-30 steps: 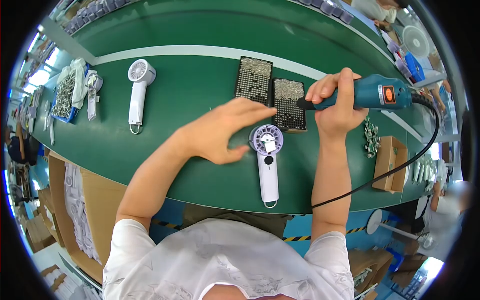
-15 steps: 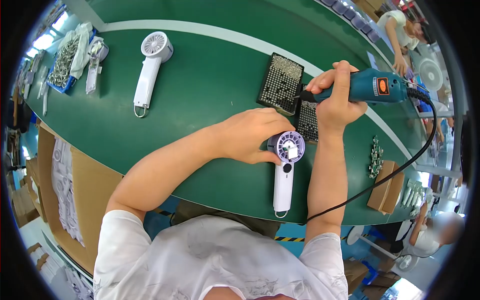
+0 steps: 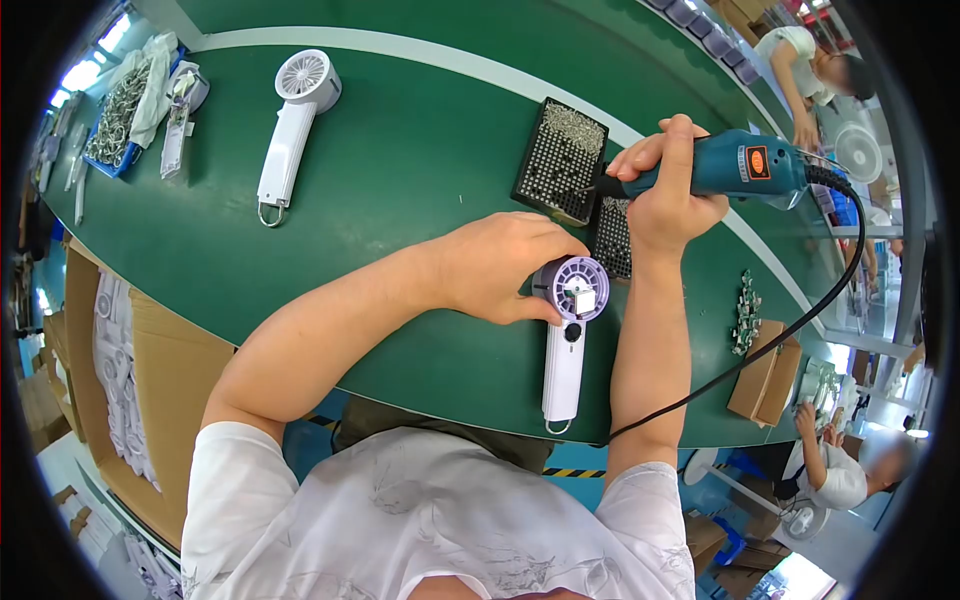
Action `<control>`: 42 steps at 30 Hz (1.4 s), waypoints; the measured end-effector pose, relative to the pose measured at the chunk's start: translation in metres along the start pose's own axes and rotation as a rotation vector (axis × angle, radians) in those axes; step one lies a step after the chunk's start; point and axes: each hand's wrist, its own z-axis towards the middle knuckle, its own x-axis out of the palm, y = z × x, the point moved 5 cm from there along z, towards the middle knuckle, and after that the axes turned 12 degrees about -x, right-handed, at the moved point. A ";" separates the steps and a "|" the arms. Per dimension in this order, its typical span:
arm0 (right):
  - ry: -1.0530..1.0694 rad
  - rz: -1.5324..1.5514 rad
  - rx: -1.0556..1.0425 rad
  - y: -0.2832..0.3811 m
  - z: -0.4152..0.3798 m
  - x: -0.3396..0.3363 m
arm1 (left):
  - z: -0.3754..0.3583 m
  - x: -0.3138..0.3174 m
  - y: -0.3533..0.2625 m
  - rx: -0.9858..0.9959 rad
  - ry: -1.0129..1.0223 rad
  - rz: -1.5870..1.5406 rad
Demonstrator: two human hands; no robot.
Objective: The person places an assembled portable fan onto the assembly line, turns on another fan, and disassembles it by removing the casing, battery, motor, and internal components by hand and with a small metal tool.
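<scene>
My left hand (image 3: 510, 265) is closed around the head of a white and purple handheld fan (image 3: 564, 370), thumb on one side and fingers on the other. The fan lies on the green table with its round housing uncovered, a small white square piece inside, and its wire loop toward me. In my right hand (image 3: 668, 180) is a teal electric screwdriver (image 3: 745, 166), held level with its black nose pointing left. Its tip is over a black screw tray (image 3: 560, 160) full of small screws. A second screw tray (image 3: 612, 236) sits partly behind my right hand.
Another handheld fan (image 3: 291, 135) lies at the back left, near a blue bin (image 3: 112, 150) of metal loops. Circuit boards (image 3: 746, 315) and a small cardboard box (image 3: 765, 372) are at right. A large carton (image 3: 165, 390) of white parts stands left. Co-workers sit at right.
The view has shifted slightly, moving the table items a little up and left. Both hands keep their grips, and the screwdriver stays at the screw tray.
</scene>
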 end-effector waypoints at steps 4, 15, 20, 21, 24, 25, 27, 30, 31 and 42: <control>0.007 -0.021 -0.007 0.000 0.000 0.001 | 0.000 0.000 0.000 -0.005 0.002 0.004; 0.000 0.003 0.008 -0.001 0.000 0.001 | 0.000 -0.001 0.001 -0.025 0.020 0.001; 0.058 0.010 -0.016 0.001 -0.001 0.003 | 0.000 -0.001 0.002 -0.036 0.026 0.001; 0.058 0.010 -0.016 0.001 -0.001 0.003 | -0.001 -0.001 0.002 -0.027 0.020 -0.005; 0.068 0.149 -0.020 0.002 -0.004 0.007 | -0.002 0.000 0.004 -0.030 0.017 -0.031; 0.087 0.146 -0.028 0.002 -0.005 0.008 | -0.002 0.000 0.004 -0.041 0.022 -0.051; 0.107 0.143 -0.037 0.003 -0.006 0.010 | -0.002 0.000 0.004 -0.051 0.033 -0.058; 0.110 0.167 -0.051 0.004 -0.007 0.011 | -0.002 0.000 0.004 -0.062 0.042 -0.064; 0.106 0.143 -0.047 0.003 -0.007 0.011 | -0.002 0.000 0.004 -0.064 0.039 -0.062; -0.010 0.039 0.018 -0.007 0.001 0.006 | 0.000 -0.003 -0.001 -0.089 0.050 -0.052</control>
